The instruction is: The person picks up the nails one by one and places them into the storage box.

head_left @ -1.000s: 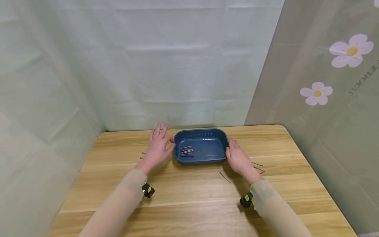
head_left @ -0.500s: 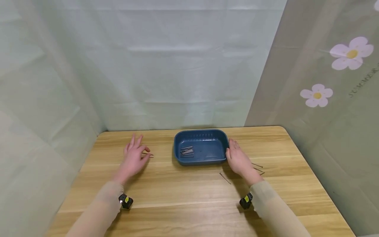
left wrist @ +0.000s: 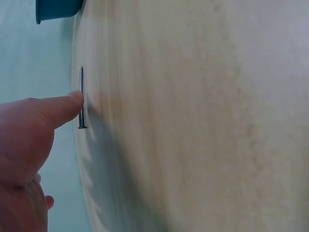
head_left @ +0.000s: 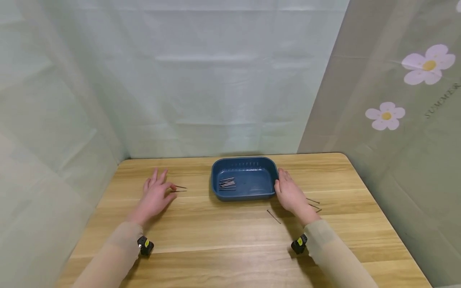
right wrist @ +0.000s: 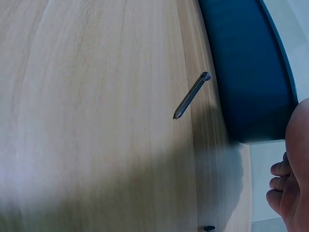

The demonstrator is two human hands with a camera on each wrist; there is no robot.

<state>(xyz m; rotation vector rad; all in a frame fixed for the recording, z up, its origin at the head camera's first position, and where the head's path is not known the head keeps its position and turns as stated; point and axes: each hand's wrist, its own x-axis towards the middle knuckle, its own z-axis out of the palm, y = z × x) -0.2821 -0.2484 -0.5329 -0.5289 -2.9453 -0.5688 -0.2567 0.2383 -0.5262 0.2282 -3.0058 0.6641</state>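
Observation:
My left hand (head_left: pixel 155 199) is low over the table's left side, thumb and index finger apart around the heads of two thin nails. Of these, one nail (head_left: pixel 181 191) shows its tip past the fingers. In the left wrist view, the thumb overlaps the middle of a nail (left wrist: pixel 81 79). A blue rectangular tray (head_left: pixel 243 197) stands at the table's far middle, with several nails (head_left: pixel 227 184) lying together in its left end. Straight fingers of my right hand (head_left: pixel 291 194) rest along the tray's right wall, thumb by the front corner.
One loose nail (head_left: pixel 273 216) lies in front of the tray, seen closer as a nail (right wrist: pixel 191 95) in the right wrist view. Several more nails (head_left: pixel 314 200) lie right of my right hand. A pale curtain (head_left: pixel 216 100) hangs behind the wooden table (head_left: pixel 223 256).
My left hand has moved left from the tray's left rim to the nails on the table, its thumb and index finger parting. The right hand and tray have stayed in place.

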